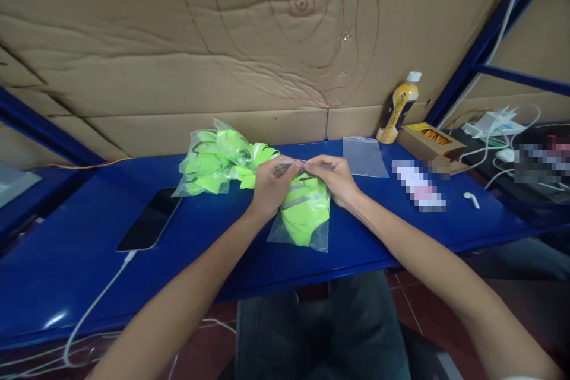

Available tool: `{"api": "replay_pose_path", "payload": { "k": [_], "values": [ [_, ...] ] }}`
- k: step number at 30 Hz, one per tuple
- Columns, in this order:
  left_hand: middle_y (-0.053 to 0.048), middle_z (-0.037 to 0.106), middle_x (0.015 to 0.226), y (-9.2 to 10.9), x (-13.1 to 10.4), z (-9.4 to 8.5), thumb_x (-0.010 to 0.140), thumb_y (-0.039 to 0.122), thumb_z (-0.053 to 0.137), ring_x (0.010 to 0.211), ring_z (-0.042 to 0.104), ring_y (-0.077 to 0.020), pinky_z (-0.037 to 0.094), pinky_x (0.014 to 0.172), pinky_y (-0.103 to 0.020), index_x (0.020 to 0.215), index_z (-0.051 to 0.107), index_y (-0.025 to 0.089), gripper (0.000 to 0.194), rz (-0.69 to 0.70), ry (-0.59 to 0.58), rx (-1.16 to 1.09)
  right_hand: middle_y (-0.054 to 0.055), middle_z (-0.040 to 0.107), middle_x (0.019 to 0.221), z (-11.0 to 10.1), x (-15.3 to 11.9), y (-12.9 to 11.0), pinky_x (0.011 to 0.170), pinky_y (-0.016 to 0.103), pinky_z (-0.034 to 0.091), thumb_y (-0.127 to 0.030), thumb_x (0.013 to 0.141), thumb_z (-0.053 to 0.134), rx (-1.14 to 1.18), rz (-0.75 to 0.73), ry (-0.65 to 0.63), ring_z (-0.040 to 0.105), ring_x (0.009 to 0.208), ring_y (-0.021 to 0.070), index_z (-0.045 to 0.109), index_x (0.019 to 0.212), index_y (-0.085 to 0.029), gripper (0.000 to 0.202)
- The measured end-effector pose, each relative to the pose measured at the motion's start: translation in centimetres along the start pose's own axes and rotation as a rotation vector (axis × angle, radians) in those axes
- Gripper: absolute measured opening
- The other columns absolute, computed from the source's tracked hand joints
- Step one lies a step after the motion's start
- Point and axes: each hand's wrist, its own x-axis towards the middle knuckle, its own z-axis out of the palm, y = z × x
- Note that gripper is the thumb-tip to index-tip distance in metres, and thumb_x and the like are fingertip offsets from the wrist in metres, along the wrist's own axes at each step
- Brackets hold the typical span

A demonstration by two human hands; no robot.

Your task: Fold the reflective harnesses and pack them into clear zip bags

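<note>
Both hands, left hand and right hand, pinch the bag top, sealing it over the vest; firm press along the strip is needed.

Creased brown cardboard sheets scrawled with red pen are lining the wall behind the glossy blue worktop, blue metal shelf struts are rising at the right, and dark red floor tiles are showing underneath.

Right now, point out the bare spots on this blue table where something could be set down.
Free: blue table near the front edge, left of the phone; also between empty bag and earbud. Crowded: centre, where both hands pinch the filled bag beside the bag pile.
</note>
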Motion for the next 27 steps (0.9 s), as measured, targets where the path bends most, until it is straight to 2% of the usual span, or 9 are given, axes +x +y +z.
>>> {"api": "replay_pose_path", "payload": {
  "k": [4, 8, 12, 14, 17, 19, 22, 25, 27],
  "values": [
    [-0.005, 0.078, 0.086, 0.5, -0.1, 0.2, 0.082, 0.048, 0.087, 0.080, 0.072, -0.0188, 0.059, 0.075, -0.030, 0.087, 0.079, 0.018, 0.031, -0.127, -0.020, -0.088, 0.002, 0.077, 0.074, -0.1, 0.3, 0.0, 0.068, 0.029, 0.051, -0.036, 0.050, 0.103, 0.034, -0.009, 0.050, 0.066, 0.067, 0.0142, 0.080, 0.071, -0.020, 0.036],
    [-0.004, 0.079, 0.098, 1.5, -0.2, -0.3, 0.072, 0.046, 0.097, 0.084, 0.075, -0.0200, 0.060, 0.073, -0.030, 0.106, 0.071, 0.019, 0.051, -0.333, -0.243, -0.054, 0.001, 0.076, 0.078, -0.8, 0.9, -0.3, 0.073, 0.030, 0.053, -0.039, 0.057, 0.100, 0.070, -0.109, 0.193, 0.065, 0.071, 0.0142, 0.080, 0.075, -0.020, 0.033],
    [-0.009, 0.080, 0.106, 1.3, 0.1, -0.8, 0.075, 0.044, 0.095, 0.094, 0.076, -0.0236, 0.061, 0.078, -0.032, 0.104, 0.069, 0.017, 0.048, -0.248, -0.342, 0.118, 0.001, 0.077, 0.090, -1.9, 2.0, -0.1, 0.081, 0.029, 0.054, -0.044, 0.068, 0.094, 0.043, -0.255, 0.229, 0.068, 0.083, 0.0153, 0.081, 0.091, -0.022, 0.034],
    [-0.010, 0.080, 0.108, 0.9, 0.6, -1.1, 0.077, 0.045, 0.093, 0.098, 0.077, -0.0249, 0.062, 0.082, -0.034, 0.106, 0.068, 0.017, 0.047, -0.142, -0.268, 0.152, 0.002, 0.076, 0.095, -2.5, 2.7, 0.2, 0.081, 0.029, 0.054, -0.051, 0.075, 0.088, -0.041, -0.311, 0.257, 0.068, 0.087, 0.0158, 0.079, 0.097, -0.023, 0.037],
    [-0.010, 0.080, 0.110, 0.7, 1.9, -2.0, 0.075, 0.049, 0.092, 0.099, 0.078, -0.0252, 0.063, 0.083, -0.035, 0.111, 0.066, 0.017, 0.054, 0.031, -0.051, 0.169, 0.003, 0.073, 0.097, -3.4, 3.6, 0.9, 0.072, 0.029, 0.052, -0.059, 0.083, 0.078, -0.200, -0.339, 0.281, 0.066, 0.082, 0.0162, 0.073, 0.101, -0.022, 0.042],
    [-0.010, 0.079, 0.111, 1.2, 3.0, -3.2, 0.078, 0.056, 0.089, 0.101, 0.077, -0.0251, 0.063, 0.086, -0.036, 0.114, 0.065, 0.017, 0.058, 0.154, 0.128, 0.212, 0.005, 0.072, 0.097, -3.7, 3.8, 1.4, 0.071, 0.031, 0.053, -0.061, 0.089, 0.071, -0.319, -0.358, 0.228, 0.065, 0.080, 0.0169, 0.071, 0.105, -0.021, 0.043],
    [-0.009, 0.076, 0.123, 2.1, 4.3, -5.5, 0.091, 0.063, 0.076, 0.115, 0.074, -0.0257, 0.057, 0.099, -0.041, 0.119, 0.061, 0.017, 0.056, 0.319, 0.408, 0.351, 0.010, 0.072, 0.106, -3.6, 3.1, 2.4, 0.084, 0.039, 0.059, -0.053, 0.097, 0.064, -0.630, -0.470, 0.061, 0.068, 0.086, 0.0204, 0.070, 0.115, -0.020, 0.038],
    [-0.008, 0.070, 0.134, 2.7, 4.8, -7.2, 0.102, 0.061, 0.063, 0.131, 0.066, -0.0263, 0.049, 0.106, -0.048, 0.129, 0.056, 0.018, 0.052, 0.343, 0.562, 0.487, 0.020, 0.064, 0.137, -2.3, 2.1, 3.2, 0.109, 0.053, 0.056, -0.043, 0.098, 0.067, -1.043, -0.589, -0.137, 0.066, 0.122, 0.0324, 0.061, 0.142, -0.016, 0.053],
    [-0.007, 0.068, 0.136, 2.7, 4.8, -7.6, 0.102, 0.062, 0.063, 0.132, 0.064, -0.0270, 0.048, 0.107, -0.051, 0.131, 0.055, 0.018, 0.053, 0.351, 0.602, 0.522, 0.027, 0.046, 0.160, -0.9, 2.1, 3.6, 0.121, 0.062, 0.046, -0.044, 0.097, 0.071, -1.262, -0.623, -0.257, 0.048, 0.149, 0.0418, 0.046, 0.159, -0.012, 0.075]
  ]
}}
